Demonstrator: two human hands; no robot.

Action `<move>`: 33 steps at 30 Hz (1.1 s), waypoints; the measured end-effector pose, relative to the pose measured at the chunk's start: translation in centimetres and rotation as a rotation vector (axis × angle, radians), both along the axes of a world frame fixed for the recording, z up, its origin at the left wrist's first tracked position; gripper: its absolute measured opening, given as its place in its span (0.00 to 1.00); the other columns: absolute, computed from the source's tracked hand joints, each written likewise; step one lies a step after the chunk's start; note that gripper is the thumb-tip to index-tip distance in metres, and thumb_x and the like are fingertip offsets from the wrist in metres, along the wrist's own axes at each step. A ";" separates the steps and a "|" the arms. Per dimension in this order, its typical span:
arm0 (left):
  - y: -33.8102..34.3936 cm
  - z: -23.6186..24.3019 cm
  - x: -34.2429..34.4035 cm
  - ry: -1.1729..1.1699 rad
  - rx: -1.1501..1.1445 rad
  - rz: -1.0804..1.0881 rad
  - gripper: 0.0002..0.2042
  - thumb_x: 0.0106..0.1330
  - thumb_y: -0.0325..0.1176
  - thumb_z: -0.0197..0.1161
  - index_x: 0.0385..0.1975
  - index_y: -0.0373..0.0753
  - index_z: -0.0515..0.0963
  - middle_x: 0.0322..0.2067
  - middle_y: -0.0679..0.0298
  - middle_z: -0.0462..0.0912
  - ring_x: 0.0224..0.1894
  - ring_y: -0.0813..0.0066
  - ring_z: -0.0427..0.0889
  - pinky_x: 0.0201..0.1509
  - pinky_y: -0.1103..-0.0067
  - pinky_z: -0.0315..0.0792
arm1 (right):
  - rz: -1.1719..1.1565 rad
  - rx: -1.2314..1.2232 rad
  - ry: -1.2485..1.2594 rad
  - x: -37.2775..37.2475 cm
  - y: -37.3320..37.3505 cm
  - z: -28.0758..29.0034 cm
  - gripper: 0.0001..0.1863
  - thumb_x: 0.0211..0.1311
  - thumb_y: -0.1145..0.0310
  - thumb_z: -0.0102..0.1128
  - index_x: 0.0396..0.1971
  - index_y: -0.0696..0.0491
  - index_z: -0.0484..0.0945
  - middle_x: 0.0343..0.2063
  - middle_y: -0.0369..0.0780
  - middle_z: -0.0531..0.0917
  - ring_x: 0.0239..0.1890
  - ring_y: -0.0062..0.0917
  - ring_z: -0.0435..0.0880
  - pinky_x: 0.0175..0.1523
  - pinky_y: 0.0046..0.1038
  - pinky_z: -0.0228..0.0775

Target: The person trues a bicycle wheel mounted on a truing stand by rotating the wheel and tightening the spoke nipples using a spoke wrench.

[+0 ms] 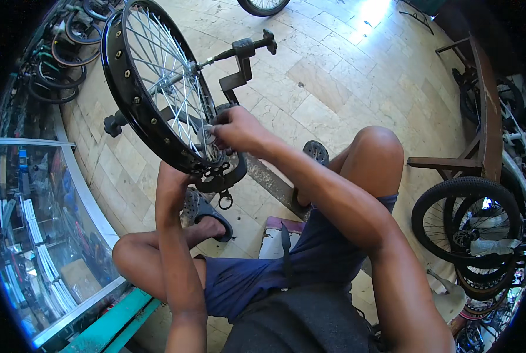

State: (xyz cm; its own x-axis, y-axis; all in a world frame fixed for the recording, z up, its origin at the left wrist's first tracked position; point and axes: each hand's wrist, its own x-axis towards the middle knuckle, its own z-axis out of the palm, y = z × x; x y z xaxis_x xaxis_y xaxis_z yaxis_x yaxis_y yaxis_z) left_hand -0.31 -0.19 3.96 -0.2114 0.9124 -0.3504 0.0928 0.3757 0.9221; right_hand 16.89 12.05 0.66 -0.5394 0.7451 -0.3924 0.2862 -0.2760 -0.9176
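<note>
Spoked wheel (170, 81) in a black stand (233, 81), both hands at its near edge

Head view, the only one. Wheel sits ahead of the person and left of centre, above the tiled floor (328, 76). No tyre shows on the black rim (127, 73). Axle is held at the hub (189, 68) by the stand, whose arms reach it from either side – presumably so the wheel can turn freely while both hands work. Stand stands close, just beyond the parted knees (380, 141), likely to keep the rim within easy reach.

Orientation: rim shows as a narrow oval, long axis running from the upper left down and rightward, near end pointing back toward the person. Axle crosses it, lower left to upper right.

Right hand (236, 128): over the inner side of the rim, at the near spokes; fingers bent and drawn in, tips beside a small grey piece (207, 133). Cannot tell whether it is gripped, or what it is. Left hand (177, 173): low under the outer side of the rim, mostly hidden – its opening and any hold cannot be told; placement suggests steadying.

Surroundings: glass case (92, 203) at left, fat-tyred wheel (466, 188) at right.
</note>
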 end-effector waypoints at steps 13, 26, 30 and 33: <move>0.4 -2.1 -0.1 0.081 0.074 0.040 0.16 0.59 0.32 0.74 0.45 0.34 0.82 0.35 0.64 0.83 0.33 0.77 0.78 0.39 0.83 0.72 | 0.071 -0.083 0.223 0.9 -1.3 -2.4 0.08 0.65 0.76 0.57 0.34 0.65 0.83 0.27 0.42 0.84 0.26 0.24 0.80 0.34 0.26 0.75; 0.1 1.6 1.3 0.257 0.063 0.004 0.13 0.63 0.29 0.68 0.44 0.29 0.84 0.31 0.60 0.88 0.28 0.76 0.83 0.31 0.83 0.75 | 0.070 0.230 0.082 0.2 -2.9 -1.9 0.16 0.63 0.73 0.66 0.48 0.65 0.84 0.34 0.43 0.87 0.30 0.24 0.82 0.39 0.25 0.76; 0.1 -0.3 0.5 0.121 0.132 0.038 0.13 0.64 0.27 0.66 0.47 0.30 0.83 0.32 0.59 0.89 0.28 0.76 0.84 0.30 0.83 0.76 | 0.101 0.201 0.107 0.5 -2.7 -0.7 0.16 0.62 0.74 0.67 0.48 0.66 0.84 0.33 0.43 0.87 0.30 0.24 0.82 0.39 0.25 0.76; -0.2 -1.3 0.6 0.063 0.177 0.062 0.12 0.64 0.29 0.67 0.45 0.31 0.83 0.31 0.59 0.88 0.29 0.77 0.83 0.31 0.83 0.75 | 0.106 0.189 0.070 0.4 -2.7 0.5 0.16 0.61 0.74 0.67 0.47 0.66 0.84 0.32 0.43 0.87 0.30 0.24 0.82 0.39 0.25 0.76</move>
State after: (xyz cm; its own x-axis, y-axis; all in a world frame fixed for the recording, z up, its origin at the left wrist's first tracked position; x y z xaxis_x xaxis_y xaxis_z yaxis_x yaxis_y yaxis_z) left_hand 0.33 -0.34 2.71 -0.2856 0.9432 -0.1698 0.1341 0.2148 0.9674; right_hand 17.31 9.39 1.13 -0.6396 0.7394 -0.2101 0.2385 -0.0689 -0.9687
